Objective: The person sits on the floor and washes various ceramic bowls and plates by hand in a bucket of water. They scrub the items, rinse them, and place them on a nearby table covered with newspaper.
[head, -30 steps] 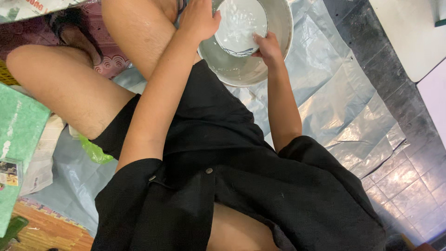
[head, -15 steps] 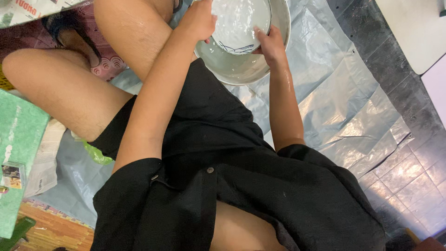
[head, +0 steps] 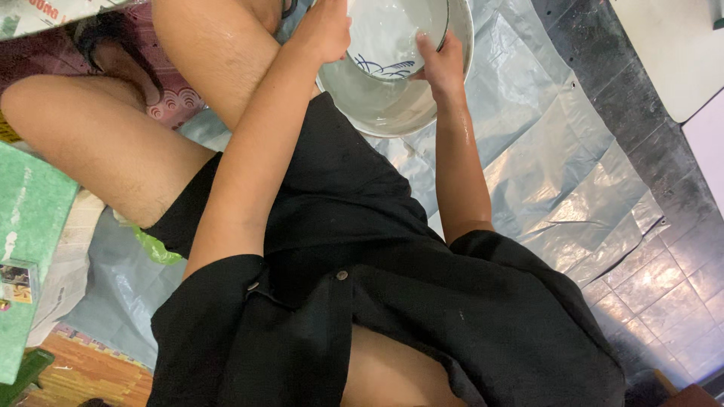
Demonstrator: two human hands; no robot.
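Both hands hold the same dish: my left hand [head: 323, 32] is curled over the near-left rim of a white ceramic bowl with a blue painted pattern [head: 388, 41], and my right hand [head: 441, 64] clamps its right edge, thumb hooked inside and fingers behind. The bowl sits tilted inside a round metal basin [head: 392, 113], which rests on a silver-grey plastic sheet [head: 543, 151] spread over the dark tiled floor [head: 679, 256]. From my remote seat, the chief risk I judge is slippage: the right forearm glistens with water, so the glazed rim is probably slick, and a loosened pinch could drop the ceramic against the metal wall and chip it. The basin lies close to my bare knee [head: 204, 45], so a shift of the leg could nudge it and slop water onto the sheet, toward the green carton [head: 30, 249] at the left. How much water the basin holds, I cannot tell.
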